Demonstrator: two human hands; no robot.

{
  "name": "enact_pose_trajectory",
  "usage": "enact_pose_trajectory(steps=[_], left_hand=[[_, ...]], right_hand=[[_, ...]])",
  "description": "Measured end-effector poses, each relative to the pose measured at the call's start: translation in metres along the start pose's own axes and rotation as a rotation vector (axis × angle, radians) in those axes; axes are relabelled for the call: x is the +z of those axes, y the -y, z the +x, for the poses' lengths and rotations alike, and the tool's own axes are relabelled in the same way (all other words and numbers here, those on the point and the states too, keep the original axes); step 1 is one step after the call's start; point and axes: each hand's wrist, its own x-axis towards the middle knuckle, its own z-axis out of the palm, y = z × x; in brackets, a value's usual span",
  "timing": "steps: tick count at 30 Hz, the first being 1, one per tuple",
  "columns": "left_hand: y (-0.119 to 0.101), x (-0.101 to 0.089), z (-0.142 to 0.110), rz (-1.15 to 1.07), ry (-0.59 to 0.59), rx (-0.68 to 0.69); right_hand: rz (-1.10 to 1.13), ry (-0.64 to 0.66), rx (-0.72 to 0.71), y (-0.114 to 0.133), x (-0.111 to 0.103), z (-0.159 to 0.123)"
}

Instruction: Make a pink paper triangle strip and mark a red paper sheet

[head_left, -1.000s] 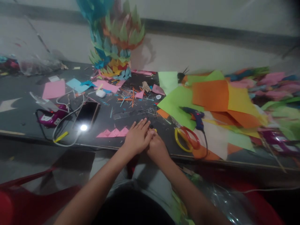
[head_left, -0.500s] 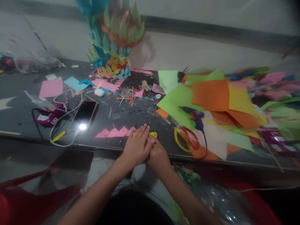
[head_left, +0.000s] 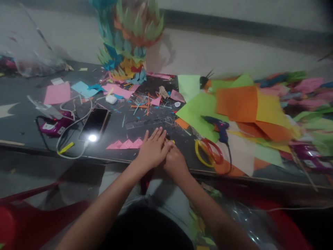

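Note:
My left hand (head_left: 153, 150) lies flat near the table's front edge, fingers stretched forward and slightly apart. Beside it, my right hand (head_left: 176, 160) is closed, its thumb side touching the left hand. A small bit of a yellow thing (head_left: 172, 141) peeks out beyond the right fingers; its kind and whatever else is in that hand stay hidden. Left of the hands is a row of pink folded paper points (head_left: 125, 144), whose right end meets the left hand.
A lit phone (head_left: 95, 121) and a purple device with cables (head_left: 57, 125) are at left. At right lie yellow and red rings (head_left: 205, 158), a glue gun (head_left: 220, 127) and coloured paper sheets (head_left: 235, 104). A folded-paper sculpture (head_left: 127, 45) stands behind paper scraps.
The left fingers have spread a little and shifted slightly. Less of the yellow thing shows beside the right hand. The view has tilted a bit.

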Motion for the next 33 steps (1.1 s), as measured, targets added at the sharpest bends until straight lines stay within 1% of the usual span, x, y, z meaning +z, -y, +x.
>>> enact_pose_trajectory(steps=[5, 8, 11, 15, 20, 26, 30, 33], left_hand=[[0.008, -0.003, 0.018, 0.035, 0.013, 0.001], [0.013, -0.003, 0.026, 0.04, 0.034, -0.009], [0.014, -0.001, 0.028, 0.048, 0.029, -0.004], [0.01, 0.001, 0.017, 0.059, -0.021, 0.013], [0.001, 0.004, -0.003, 0.041, -0.025, 0.032], [-0.007, 0.009, -0.025, 0.041, -0.074, 0.048], [-0.011, 0.011, -0.034, 0.015, -0.081, 0.052], [-0.01, 0.012, -0.041, -0.043, -0.088, 0.084]], right_hand=[[-0.035, 0.091, 0.032, -0.009, 0.005, 0.018], [-0.054, 0.115, 0.048, -0.013, 0.007, 0.027], [-0.057, 0.118, 0.044, -0.013, 0.006, 0.027], [-0.05, 0.068, 0.019, -0.007, 0.005, 0.015], [-0.028, 0.012, 0.001, 0.0, 0.005, -0.007], [-0.028, -0.045, -0.008, 0.009, 0.005, -0.03], [-0.029, -0.08, -0.006, 0.012, 0.0, -0.035], [0.062, -0.104, -0.037, 0.006, -0.01, -0.032]])
